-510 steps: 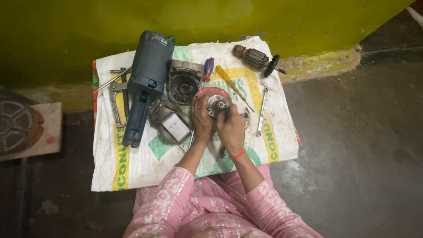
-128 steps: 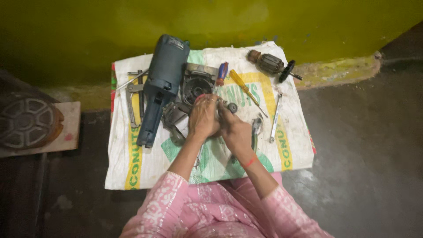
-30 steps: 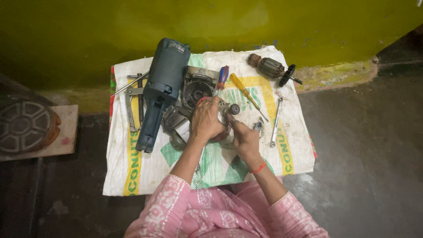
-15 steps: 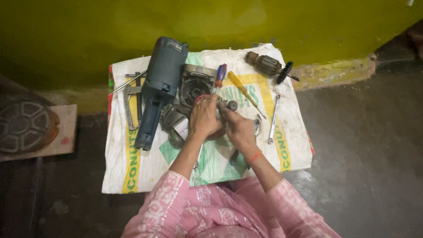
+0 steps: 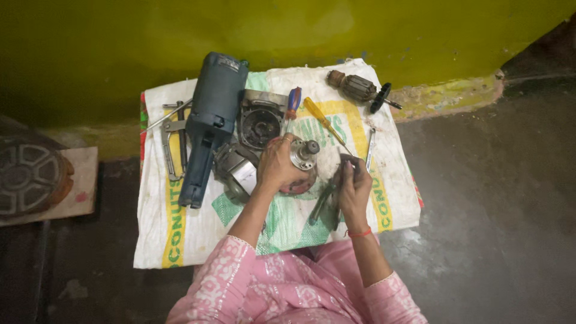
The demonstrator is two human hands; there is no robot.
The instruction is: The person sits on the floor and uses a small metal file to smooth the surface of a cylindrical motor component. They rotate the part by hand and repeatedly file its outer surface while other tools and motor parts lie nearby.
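Your left hand (image 5: 277, 169) clamps round grey metal gear housing (image 5: 302, 157), shaft up for access; right hand (image 5: 355, 187) grips dark pliers (image 5: 329, 195), ready.

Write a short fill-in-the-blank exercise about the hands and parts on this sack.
1. The left hand grips a round metal gear housing with a short ____ sticking up.
2. The right hand holds ____ with dark handles.
3. The blue-grey power tool body lies to the ____ of the left hand.
4. The motor armature lies near the ____ wall.

Missing words: shaft; pliers; left; green
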